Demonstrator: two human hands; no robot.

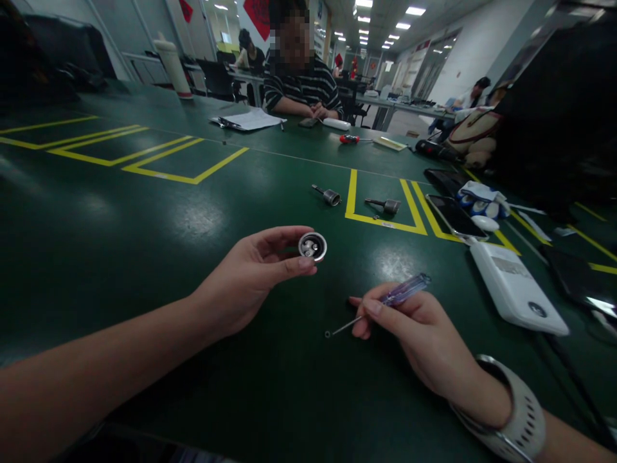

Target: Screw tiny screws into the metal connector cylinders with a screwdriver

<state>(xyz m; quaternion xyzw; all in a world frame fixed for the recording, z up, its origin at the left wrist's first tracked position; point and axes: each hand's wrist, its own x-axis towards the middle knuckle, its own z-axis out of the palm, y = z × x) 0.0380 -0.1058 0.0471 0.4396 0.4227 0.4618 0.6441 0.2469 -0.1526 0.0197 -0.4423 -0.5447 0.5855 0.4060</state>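
Note:
My left hand pinches a round metal gear housing between thumb and fingers, its open end facing me. Several small shiny round parts, apparently gears, show inside the rim. In my right hand is a small screwdriver with a clear purple handle, its thin shaft pointing down and left. A tiny dark ring-like piece sits at the shaft's tip, below the housing and apart from it. Beyond the hands, two metal shafted parts with cup-shaped ends lie on the table.
Yellow tape outlines mark the green table. At right lie a white power bank, a phone and blue-white gloves. Farther back are a red screwdriver, papers and a seated person.

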